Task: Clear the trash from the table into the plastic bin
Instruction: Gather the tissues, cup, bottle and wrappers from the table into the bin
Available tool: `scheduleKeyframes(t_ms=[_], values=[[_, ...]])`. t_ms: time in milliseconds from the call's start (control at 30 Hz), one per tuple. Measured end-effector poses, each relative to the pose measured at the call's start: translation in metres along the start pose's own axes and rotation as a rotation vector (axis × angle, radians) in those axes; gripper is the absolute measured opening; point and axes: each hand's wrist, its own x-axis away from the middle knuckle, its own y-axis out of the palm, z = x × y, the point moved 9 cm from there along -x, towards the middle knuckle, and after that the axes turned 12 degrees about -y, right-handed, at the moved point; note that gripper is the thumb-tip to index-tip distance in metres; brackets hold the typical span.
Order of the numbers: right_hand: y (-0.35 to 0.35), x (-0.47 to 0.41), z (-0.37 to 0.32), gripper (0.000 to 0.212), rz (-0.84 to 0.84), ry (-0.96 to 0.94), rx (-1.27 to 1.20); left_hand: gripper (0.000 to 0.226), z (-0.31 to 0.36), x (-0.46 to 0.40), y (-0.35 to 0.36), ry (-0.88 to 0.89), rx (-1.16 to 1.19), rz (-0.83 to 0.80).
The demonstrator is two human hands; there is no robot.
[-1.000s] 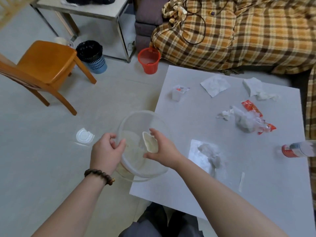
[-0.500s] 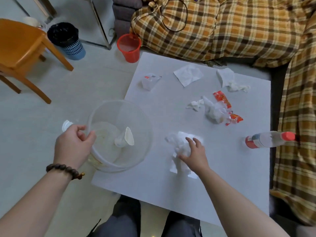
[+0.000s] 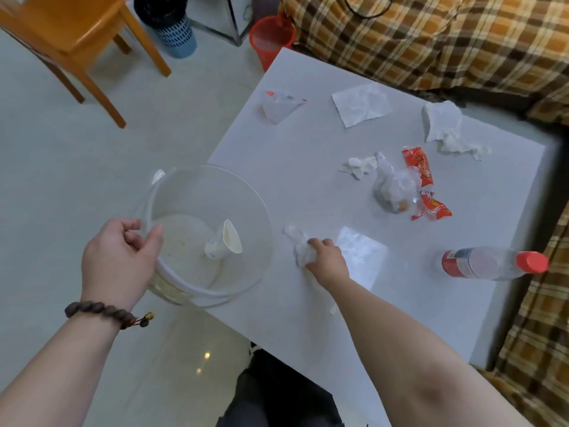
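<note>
Hidden or unclear: the near rim of the bin (image 3: 246, 192) is covered by the left hand (image 3: 118, 260). The right hand (image 3: 324, 257) covers part of the tissue (image 3: 303, 252); the fingertips are out of sight. The chair (image 3: 70, 29), dark bin (image 3: 167, 21), red bucket (image 3: 271, 38) and plaid cover (image 3: 431, 35) are cut off at the frame edge. The contents of the clear bag (image 3: 392, 189) are hard to make out.

Bin: clear plastic, round, with a white handle lying along its near side. It overhangs the left edge of the surface (image 3: 308, 303). A crushed paper cup (image 3: 226, 243) lies inside on the bottom.

Left grip: closed on the bin rim, thumb inside, fingers outside. A bead bracelet (image 3: 104, 312) sits on the wrist.

Right grip: closed on the crumpled white tissue, pressed to the surface just right of the bin. A flat white sheet (image 3: 360, 252) lies just beside it.

Remaining trash on the surface: a plastic cup (image 3: 280, 107) on its side at the far left; a flat napkin (image 3: 361, 104); a torn napkin (image 3: 446, 129) at the far right; a small wad (image 3: 358, 166); a red wrapper (image 3: 423, 180) touching the clear bag; a bottle (image 3: 492, 263) with red cap lying at the right edge.
</note>
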Motion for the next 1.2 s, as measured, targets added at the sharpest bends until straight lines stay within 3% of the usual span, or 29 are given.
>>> scheduleKeyframes(t_ms=[133,233,300,400,533,600,700,767,833,900,1000,1200], values=[[-0.032,0.021,-0.011,0.033,0.18,0.011,-0.129,0.034,-0.003,0.017,0.001,-0.012,-0.029,0.007],[-0.078,0.049,-0.048,0.039,0.414,-0.134,-0.238,0.036,0.001,0.028,0.003,0.005,-0.038,-0.004],[-0.096,0.069,-0.089,0.039,0.482,-0.279,-0.299,0.036,0.002,0.036,0.006,0.013,-0.038,-0.02],[-0.091,0.085,-0.152,0.041,0.412,-0.436,-0.326,0.037,0.003,0.049,0.012,0.012,-0.01,-0.059],[-0.052,0.086,-0.186,0.055,0.08,-0.457,-0.222,0.037,0.002,0.063,0.021,-0.001,0.027,-0.12],[-0.049,0.09,-0.176,0.064,0.025,-0.439,-0.17,0.038,0.0,0.068,0.023,-0.011,0.036,-0.145],[-0.083,0.105,-0.13,0.051,0.291,-0.385,-0.259,0.038,-0.004,0.072,0.024,-0.015,0.038,-0.168],[-0.093,0.116,-0.072,0.039,0.409,-0.24,-0.226,0.038,-0.006,0.073,0.022,0.0,0.032,-0.163],[-0.079,0.12,-0.011,0.034,0.328,-0.042,-0.107,0.036,-0.008,0.073,0.019,0.024,0.023,-0.145],[-0.046,0.119,0.031,0.038,0.137,0.058,0.037,0.035,-0.007,0.073,0.018,0.048,0.012,-0.13],[-0.006,0.108,0.049,0.05,-0.052,-0.03,0.253,0.031,-0.006,0.071,0.019,0.08,0.006,-0.111],[0.022,0.081,0.061,0.036,-0.036,-0.107,0.445,0.034,-0.018,0.07,0.028,0.091,0.098,-0.135]])
